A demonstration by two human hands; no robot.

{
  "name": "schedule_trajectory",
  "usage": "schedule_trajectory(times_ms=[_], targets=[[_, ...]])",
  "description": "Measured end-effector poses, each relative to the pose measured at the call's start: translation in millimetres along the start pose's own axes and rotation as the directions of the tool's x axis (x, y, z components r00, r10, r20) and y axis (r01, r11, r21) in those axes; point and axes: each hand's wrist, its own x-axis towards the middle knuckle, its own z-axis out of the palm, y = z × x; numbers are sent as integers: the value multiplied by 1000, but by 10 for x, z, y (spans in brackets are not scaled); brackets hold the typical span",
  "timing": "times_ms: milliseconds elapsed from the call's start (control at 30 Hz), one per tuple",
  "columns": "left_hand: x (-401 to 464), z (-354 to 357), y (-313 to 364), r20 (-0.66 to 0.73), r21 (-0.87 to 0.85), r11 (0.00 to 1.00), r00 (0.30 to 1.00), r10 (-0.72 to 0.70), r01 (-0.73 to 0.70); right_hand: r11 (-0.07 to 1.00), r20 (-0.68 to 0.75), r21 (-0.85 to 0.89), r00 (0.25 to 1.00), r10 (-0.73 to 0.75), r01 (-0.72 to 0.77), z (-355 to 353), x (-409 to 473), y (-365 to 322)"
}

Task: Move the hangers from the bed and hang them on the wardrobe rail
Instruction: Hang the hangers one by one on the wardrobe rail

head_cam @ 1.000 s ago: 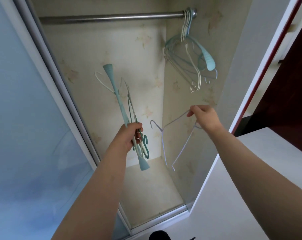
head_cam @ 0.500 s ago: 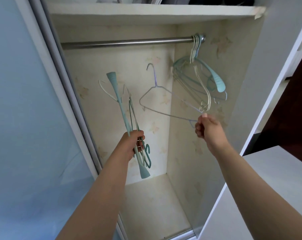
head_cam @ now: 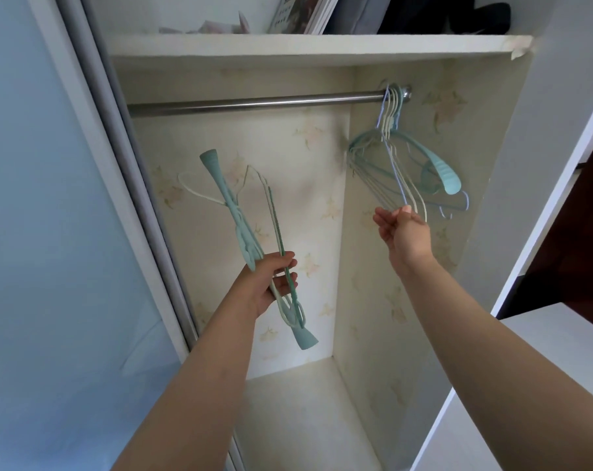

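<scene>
A steel wardrobe rail (head_cam: 254, 103) spans the closet above both hands. At its far right end, directly over the right hand (head_cam: 405, 232), a cluster of hangers (head_cam: 395, 154) hooks onto it. Higher still, a white shelf (head_cam: 308, 45) carries books (head_cam: 302, 11) and dark folded fabric (head_cam: 441, 15).

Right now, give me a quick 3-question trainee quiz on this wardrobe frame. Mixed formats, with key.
1. True or false: the left hand grips a bundle of hangers.
2. Where on the rail do the hung hangers sit? A) left end B) middle C) right end
3. Fill in: the right hand reaches up with fingers ____ beneath the hung hangers.

Key: 1 true; 2 C; 3 open
</scene>
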Motion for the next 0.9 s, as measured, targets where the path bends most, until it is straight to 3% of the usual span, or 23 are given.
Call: schedule_trajectory(times_ms=[133, 233, 300, 367, 433, 500, 600, 700, 900], targets=[[-13, 24, -25, 65, -57, 998, 998, -1, 5, 994, -27, 86, 997, 71, -68, -196, 36, 120], [-24, 41, -82, 109, -75, 997, 994, -4, 12, 962, -31, 177, 976, 217, -208, -346, -18, 234], [-27, 55, -114, 130, -86, 996, 991, -7, 18, 939, -62, 138, 943, 327, -316, -422, -119, 337], [-19, 79, -140, 142, -87, 996, 990, -9, 22, 927, -49, -49, 928, 369, -371, -413, -300, 412], [-1, 111, -165, 144, -90, 996, 990, -13, 26, 879, 71, -373, 935, 346, -297, -326, -523, 436], [20, 141, -192, 141, -101, 995, 990, -15, 29, 735, 215, -658, 895, 391, -163, -204, -745, 416], [45, 167, -241, 128, -115, 993, 992, -5, 20, 475, 226, -871, 755, 615, -125, -72, -998, 401], [52, 173, -306, 84, -96, 995, 996, 40, -32, 509, 275, -834, 642, 716, -210, -16, -1157, 455], [15, 157, -402, 58, 6, 993, 991, 121, -121, 621, 295, -634, 599, 745, -460, 36, -1165, 564]])
